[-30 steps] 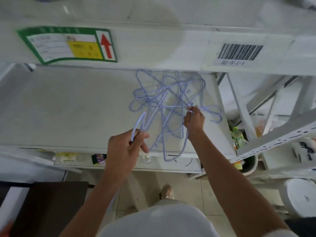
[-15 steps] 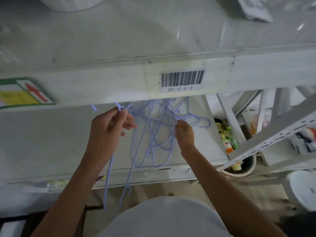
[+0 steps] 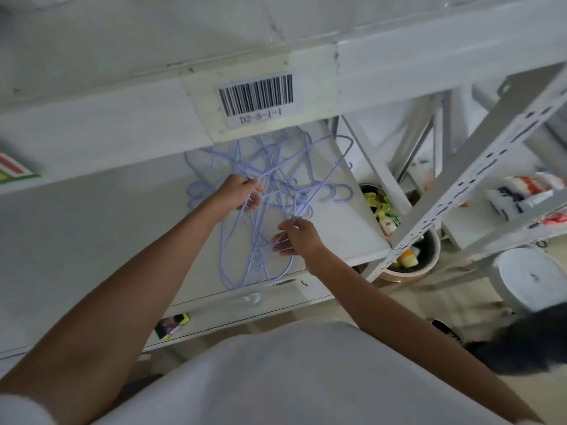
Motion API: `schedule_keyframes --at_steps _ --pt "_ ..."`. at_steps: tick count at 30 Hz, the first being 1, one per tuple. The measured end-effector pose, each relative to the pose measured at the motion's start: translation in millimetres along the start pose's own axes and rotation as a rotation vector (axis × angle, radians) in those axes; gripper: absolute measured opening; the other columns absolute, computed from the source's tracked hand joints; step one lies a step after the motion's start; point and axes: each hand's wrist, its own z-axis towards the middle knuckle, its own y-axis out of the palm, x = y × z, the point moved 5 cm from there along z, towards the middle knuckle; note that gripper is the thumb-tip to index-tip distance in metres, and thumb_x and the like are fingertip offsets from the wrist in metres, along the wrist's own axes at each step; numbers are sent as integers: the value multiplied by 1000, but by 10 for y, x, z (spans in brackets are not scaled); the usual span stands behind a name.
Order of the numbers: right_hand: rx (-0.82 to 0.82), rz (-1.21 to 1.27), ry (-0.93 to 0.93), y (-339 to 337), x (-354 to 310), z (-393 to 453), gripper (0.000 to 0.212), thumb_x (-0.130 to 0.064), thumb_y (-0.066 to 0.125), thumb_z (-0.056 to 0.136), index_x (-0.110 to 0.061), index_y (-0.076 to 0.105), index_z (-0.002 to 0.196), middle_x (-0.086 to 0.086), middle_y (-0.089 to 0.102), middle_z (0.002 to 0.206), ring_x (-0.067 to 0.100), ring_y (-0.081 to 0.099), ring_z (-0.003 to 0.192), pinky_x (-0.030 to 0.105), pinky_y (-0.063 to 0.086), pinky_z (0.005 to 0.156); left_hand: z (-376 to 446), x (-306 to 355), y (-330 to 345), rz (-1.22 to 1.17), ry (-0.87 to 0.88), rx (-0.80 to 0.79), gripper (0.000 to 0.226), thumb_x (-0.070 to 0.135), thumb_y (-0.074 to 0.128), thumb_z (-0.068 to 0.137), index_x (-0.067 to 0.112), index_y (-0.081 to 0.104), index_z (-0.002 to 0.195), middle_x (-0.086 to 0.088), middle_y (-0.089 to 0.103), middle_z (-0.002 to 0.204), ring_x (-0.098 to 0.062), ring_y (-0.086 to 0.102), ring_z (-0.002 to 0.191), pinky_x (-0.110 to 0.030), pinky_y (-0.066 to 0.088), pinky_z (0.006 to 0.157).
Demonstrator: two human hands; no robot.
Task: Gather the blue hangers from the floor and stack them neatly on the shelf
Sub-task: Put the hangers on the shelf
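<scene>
Left hand (image 3: 237, 194) fingers pinching tangled blue hangers (image 3: 270, 191) over the shelf (image 3: 92, 228); right hand (image 3: 299, 237) fingers pinching another wire.

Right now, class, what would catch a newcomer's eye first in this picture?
A tangle of blue hangers lies on the white shelf, mid-frame. Both hands are in it: the left hand grips wires further in, the right hand pinches some nearer the edge. Above, a barcode label sits on the upper beam.
</scene>
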Motion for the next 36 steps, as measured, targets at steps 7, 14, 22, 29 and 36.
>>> schedule_keyframes --at_steps 7,14,22,29,36 --pt "6 -195 117 313 -287 370 30 -15 50 103 -2 59 78 14 68 60 20 64 33 27 53 34 303 284 -270 179 -34 89 27 28 52 101 5 66 102 -16 74 96 -17 65 61 -26 49 58" --pt "53 -189 153 444 -217 416 28 -21 49 104 3 58 95 20 70 79 32 67 56 39 61 55 144 32 -332 390 32 86 26 36 62 97 23 55 119 -13 53 129 -34 51 135 -32 40 91" --pt "646 -931 -397 17 -56 -287 39 -30 47 103 -16 59 137 7 57 137 29 48 131 47 54 91 -431 -112 84 811 587 -33 61 38 56 99 20 42 155 -8 36 165 -28 29 153 -46 30 120" --pt "769 -1172 -54 -722 949 -1363 48 -31 43 103 -8 50 145 11 44 156 31 36 147 47 40 114 -1228 -308 1348 909 924 -303 59 38 52 98 14 46 152 -12 38 163 -33 33 151 -47 33 119" --pt "939 -900 444 -1422 2473 -3146 43 -33 40 106 -5 53 136 15 50 145 34 43 138 48 44 109 -2423 -890 2690 1164 1175 -689 61 45 40 101 16 38 156 -8 28 168 -30 21 155 -49 24 123"
